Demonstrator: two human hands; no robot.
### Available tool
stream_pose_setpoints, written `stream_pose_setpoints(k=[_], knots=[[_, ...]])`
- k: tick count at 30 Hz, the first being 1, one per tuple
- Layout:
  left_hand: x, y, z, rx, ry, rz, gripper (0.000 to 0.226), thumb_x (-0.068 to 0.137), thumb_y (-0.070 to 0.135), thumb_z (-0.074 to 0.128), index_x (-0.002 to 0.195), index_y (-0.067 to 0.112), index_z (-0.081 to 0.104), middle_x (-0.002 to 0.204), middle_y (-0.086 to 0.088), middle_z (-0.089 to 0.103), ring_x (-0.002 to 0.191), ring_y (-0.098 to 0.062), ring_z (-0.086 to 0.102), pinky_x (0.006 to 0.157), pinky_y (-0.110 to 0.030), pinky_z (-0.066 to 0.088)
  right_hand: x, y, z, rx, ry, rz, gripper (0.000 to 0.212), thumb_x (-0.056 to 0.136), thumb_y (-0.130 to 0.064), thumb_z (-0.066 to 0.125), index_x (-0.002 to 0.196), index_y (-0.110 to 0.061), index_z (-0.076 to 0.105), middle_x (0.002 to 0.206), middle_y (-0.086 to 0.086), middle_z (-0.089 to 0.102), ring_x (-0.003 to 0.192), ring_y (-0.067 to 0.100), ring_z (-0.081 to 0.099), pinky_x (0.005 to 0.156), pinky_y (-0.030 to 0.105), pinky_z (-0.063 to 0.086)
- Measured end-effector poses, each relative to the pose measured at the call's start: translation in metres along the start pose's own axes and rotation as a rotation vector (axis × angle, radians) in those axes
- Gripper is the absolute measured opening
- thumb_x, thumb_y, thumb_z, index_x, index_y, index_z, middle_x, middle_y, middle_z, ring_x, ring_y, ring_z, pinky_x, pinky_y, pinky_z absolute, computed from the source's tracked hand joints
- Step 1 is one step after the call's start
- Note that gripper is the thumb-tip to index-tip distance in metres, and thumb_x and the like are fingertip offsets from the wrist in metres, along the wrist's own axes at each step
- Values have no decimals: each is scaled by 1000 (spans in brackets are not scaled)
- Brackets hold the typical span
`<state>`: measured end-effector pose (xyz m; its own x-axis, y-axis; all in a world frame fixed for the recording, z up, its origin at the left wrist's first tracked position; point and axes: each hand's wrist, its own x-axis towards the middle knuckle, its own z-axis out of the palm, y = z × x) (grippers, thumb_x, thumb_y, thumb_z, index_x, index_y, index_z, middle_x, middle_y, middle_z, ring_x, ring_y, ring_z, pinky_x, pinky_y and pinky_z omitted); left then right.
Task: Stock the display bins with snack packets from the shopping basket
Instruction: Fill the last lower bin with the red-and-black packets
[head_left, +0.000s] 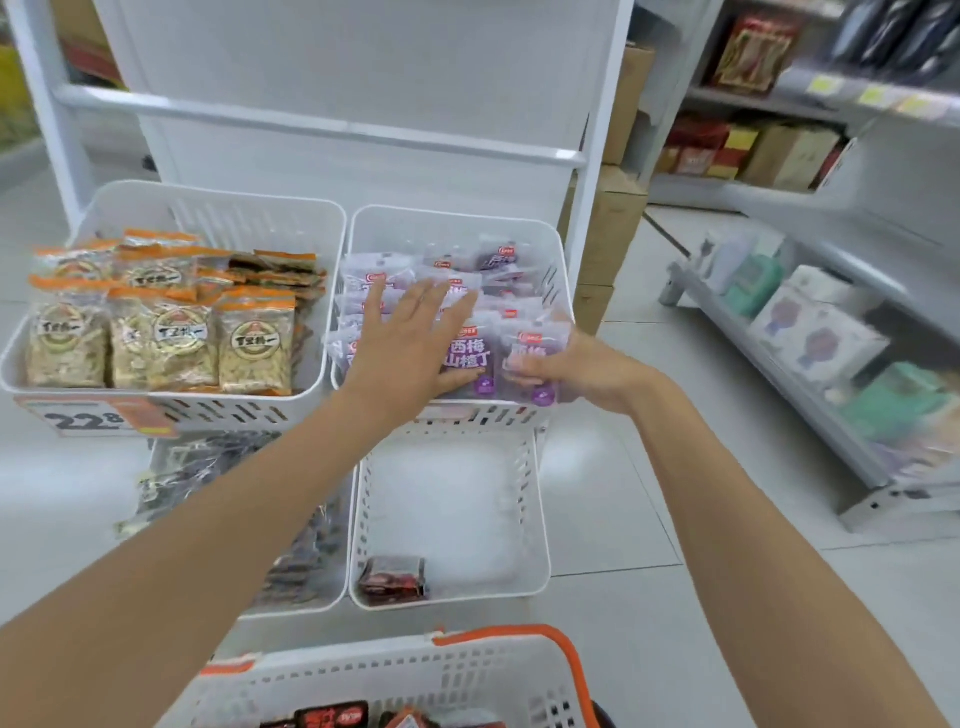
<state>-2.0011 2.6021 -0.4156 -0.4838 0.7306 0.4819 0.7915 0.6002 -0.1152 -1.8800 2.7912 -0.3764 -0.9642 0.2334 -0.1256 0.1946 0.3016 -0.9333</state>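
Handling, most likely, light and soft packets (470, 358): thin glossy film, probably sliding easily over each other and bending under the fingers. Judging it safer therefore to be taking each one by the sealed top edge or by both flat sides, without squeezing the filling. Finding them standing in tight rows in the far right bin (452, 221), labels facing near, almost filling it. Pressing down on the left and middle rows with the left hand (410, 338), keeping the palm flat and the fingers straight and spread wide. Gripping the nearest right packet with the right hand (576, 371), curling the fingers round its right edge, apparently settling it into the front row; not being able to tell how firm this grip is. Touching the packets with both hands, keeping the front row between them. Leaving the basket (395, 670) near, at the bottom, well apart from both hands, with some dark packs showing inside. Noticing also orange packs (166, 338) in the far left bin, and only one red pack (392, 577) in the near right bin.
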Motion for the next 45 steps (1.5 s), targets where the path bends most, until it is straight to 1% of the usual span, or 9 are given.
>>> stream_pose_setpoints(k=[5, 12, 18, 22, 26, 31, 36, 40, 45], knots=[[2, -2, 7, 15, 32, 34, 81, 83, 65, 44, 151, 22, 34, 145, -11, 49, 133, -27, 47, 113, -59, 25, 12, 9, -4, 230, -67, -36, 46, 85, 1, 68, 124, -16, 51, 118, 10, 69, 110, 27, 66, 94, 44, 55], [2, -3, 7, 8, 32, 47, 82, 84, 67, 38, 153, 22, 30, 151, -10, 42, 135, -28, 45, 114, -57, 23, 14, 25, -8, 283, 174, -57, 72, 81, 0, 73, 142, -14, 37, 126, 13, 64, 113, 31, 65, 98, 52, 51], [0, 1, 3, 5, 6, 39, 81, 88, 66, 40, 155, 23, 22, 156, -9, 35, 140, -27, 38, 116, -55, 16, 14, 19, 4, 120, 175, -4, 120, 65, -29, 90, 152, -41, 7, 149, 5, 45, 126, 23, 55, 98, 49, 52], [0, 2, 4, 35, 7, 36, 81, 88, 65, 44, 154, 22, 25, 154, -10, 37, 136, -28, 43, 115, -57, 18, 11, 26, 14, 235, 129, -22, 96, 80, 1, 74, 151, -32, 19, 131, 3, 61, 119, 25, 61, 99, 50, 50], [1, 3, 3, 34, -13, 35, 82, 89, 65, 45, 155, 22, 23, 155, -10, 36, 138, -27, 41, 115, -56, 17, 5, 22, 10, 105, 224, -30, 77, 79, 7, 67, 143, -22, 35, 123, 4, 62, 118, 26, 60, 97, 45, 53], [0, 2, 1, 19, -9, 37, 81, 89, 64, 47, 154, 22, 25, 154, -10, 38, 136, -28, 43, 115, -57, 19, -4, 15, -3, -130, 269, -133, 78, 87, 9, 62, 141, -42, 36, 130, -3, 46, 104, 12, 64, 79, 39, 60], [-1, 3, 2, 2, -8, 37, 83, 88, 65, 47, 155, 23, 22, 155, -10, 36, 137, -27, 41, 115, -57, 18, -4, 21, 4, -315, 299, -174, 49, 87, 4, 66, 120, -30, 55, 129, 2, 41, 104, 7, 54, 96, 33, 52], [0, 6, -1, -30, -23, 14, 86, 88, 67, 46, 156, 24, 16, 159, -9, 28, 142, -25, 33, 118, -56, 13, -7, 24, 4, -356, 301, -184, 60, 89, -1, 67, 135, -35, 48, 155, -2, 19, 130, 12, 38, 95, 13, 44], [-4, 12, -16, -45, -17, -14, 84, 89, 61, 54, 155, 20, 21, 157, -9, 31, 144, -26, 30, 119, -55, 6, -23, 23, 26, -440, 496, -211, 70, 85, -12, 74, 143, -36, 43, 160, -1, 15, 148, 16, 11, 115, 30, 28]])
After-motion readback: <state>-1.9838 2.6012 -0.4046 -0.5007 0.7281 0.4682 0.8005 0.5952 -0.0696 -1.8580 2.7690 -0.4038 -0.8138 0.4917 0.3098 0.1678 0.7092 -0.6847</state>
